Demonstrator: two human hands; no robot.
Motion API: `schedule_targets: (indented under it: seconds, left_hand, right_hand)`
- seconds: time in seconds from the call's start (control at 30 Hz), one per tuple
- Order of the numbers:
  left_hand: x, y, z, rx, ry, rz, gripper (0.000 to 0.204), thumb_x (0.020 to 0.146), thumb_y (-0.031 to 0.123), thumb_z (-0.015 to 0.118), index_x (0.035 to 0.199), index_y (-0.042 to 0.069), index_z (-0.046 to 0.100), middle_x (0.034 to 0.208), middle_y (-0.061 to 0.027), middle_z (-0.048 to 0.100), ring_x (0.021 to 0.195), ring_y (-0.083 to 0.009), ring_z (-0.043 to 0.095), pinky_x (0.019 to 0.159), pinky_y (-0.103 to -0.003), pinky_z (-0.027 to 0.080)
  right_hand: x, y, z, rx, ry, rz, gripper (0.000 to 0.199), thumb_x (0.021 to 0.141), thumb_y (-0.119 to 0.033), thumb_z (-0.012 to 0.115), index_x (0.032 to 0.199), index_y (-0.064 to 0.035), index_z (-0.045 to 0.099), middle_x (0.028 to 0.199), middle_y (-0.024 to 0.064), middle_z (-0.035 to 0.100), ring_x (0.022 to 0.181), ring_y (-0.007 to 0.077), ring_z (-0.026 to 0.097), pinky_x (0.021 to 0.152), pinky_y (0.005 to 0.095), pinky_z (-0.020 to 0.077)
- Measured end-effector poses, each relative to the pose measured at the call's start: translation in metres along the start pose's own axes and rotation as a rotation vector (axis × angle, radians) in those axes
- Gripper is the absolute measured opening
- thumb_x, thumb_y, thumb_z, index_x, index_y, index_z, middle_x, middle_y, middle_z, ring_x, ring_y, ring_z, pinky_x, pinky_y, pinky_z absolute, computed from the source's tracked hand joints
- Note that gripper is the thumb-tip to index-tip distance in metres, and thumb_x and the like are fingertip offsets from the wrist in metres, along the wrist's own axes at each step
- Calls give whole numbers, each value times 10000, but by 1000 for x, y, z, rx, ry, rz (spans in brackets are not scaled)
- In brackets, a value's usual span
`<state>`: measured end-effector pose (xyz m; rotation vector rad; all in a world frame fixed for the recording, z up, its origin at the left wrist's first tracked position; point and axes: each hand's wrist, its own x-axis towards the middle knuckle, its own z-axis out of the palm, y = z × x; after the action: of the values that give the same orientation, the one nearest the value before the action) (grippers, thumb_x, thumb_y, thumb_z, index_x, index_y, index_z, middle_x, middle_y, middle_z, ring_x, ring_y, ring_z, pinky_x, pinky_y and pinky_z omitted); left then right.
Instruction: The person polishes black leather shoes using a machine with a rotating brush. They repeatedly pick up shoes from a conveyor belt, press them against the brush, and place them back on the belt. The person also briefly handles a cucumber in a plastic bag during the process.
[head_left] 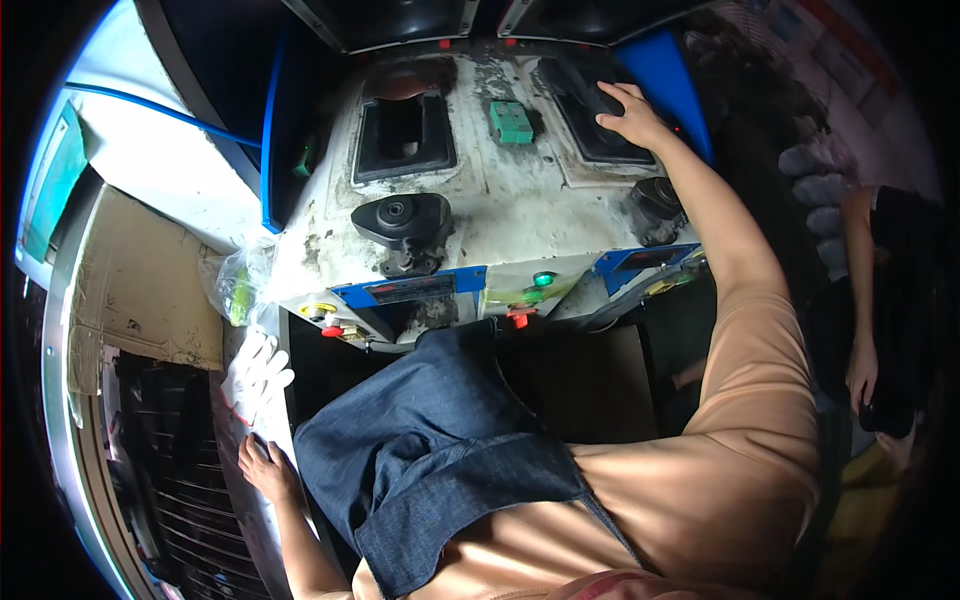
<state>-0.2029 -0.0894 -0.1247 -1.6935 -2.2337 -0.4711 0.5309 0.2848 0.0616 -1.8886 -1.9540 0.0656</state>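
Observation:
My right hand point(634, 118) reaches forward with its fingers stretched out, at the edge of a black frame-shaped fixture point(605, 140) on the worn white machine top point(480, 205). Whether the fingertips press on a loose dark piece there cannot be told. A matching black fixture point(405, 140) lies to the left, with a reddish-brown patch at its far end. Beside the machine, my left hand point(264, 470) rests on a narrow pale ledge, its fingers apart, just nearer to me than a white glove point(257, 372). Something small and dark shows by its fingertips, too small to name.
A green block point(511, 122) sits between the fixtures. Black clamp-like parts point(402, 222), a red button point(332, 331) and a green lamp point(543, 279) line the front. Blue side panels point(672, 90) flank the machine. Left are a plastic bag point(240, 285) and cardboard point(140, 280); another person's arm point(862, 300) hangs at right.

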Motion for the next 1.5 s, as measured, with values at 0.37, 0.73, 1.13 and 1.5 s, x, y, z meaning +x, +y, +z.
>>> schedule_targets:
  seconds: [0.37,0.73,1.13,1.5]
  left_hand:
    - [-2,-18,17,14,132,167,323,984,228,536,1147,-41,609,1047,-263,626,996,-408,595,866,-527,503]
    - [-9,-31,31,106,160,220,311,964,204,560,1151,-41,605,1078,-258,615,974,-424,589,828,-519,507]
    - [-8,-20,16,-45,217,177,333,946,244,620,1141,-26,625,1061,-251,649,969,-409,624,856,-497,522]
    - [4,3,7,0,-57,-80,480,966,386,546,1211,-18,628,1190,-281,622,1130,-437,571,1006,-531,444]
  right_hand:
    - [-122,-71,-35,-7,585,-234,514,864,-205,698,1339,-84,544,1350,171,529,1253,383,488,1056,455,395]
    - [-394,-75,133,580,122,154,306,866,-45,684,1168,-41,635,989,96,652,861,210,640,766,332,526]
    - [-244,42,236,387,-36,445,480,928,-234,632,1339,-9,527,1299,238,601,1144,371,621,973,441,488]
    - [-159,104,276,74,-208,623,479,934,-266,607,1332,-15,521,1286,240,597,1144,379,610,959,454,485]
